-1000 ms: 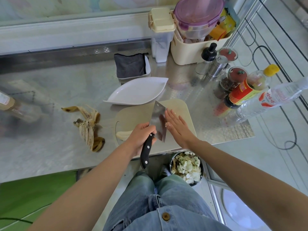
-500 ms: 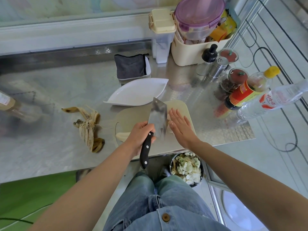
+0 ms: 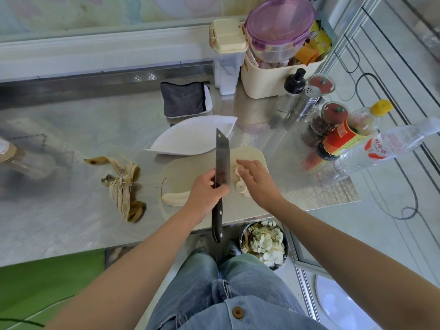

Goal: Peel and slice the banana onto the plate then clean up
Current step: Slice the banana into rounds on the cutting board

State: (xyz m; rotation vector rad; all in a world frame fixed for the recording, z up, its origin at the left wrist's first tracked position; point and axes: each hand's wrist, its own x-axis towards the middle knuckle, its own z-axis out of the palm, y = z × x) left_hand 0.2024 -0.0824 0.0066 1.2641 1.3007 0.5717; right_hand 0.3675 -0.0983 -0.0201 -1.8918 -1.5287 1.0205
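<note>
The soft, slippery banana slices (image 3: pixel 240 186) lie on the cutting board (image 3: pixel 185 170) under the loose, spread fingers of the right hand (image 3: pixel 258 185), while the left hand (image 3: pixel 204 194) grasps the knife (image 3: pixel 222 160); I think they need gentle lifting by the edges, not squeezing.

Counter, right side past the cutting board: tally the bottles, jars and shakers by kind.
Bottles: 3, black-topped bottle, yellow-capped bottle, clear bottle
Jars: 2, rear red-lidded jar, front red-lidded jar
Shakers: 1, steel shaker
Total: 6
</note>
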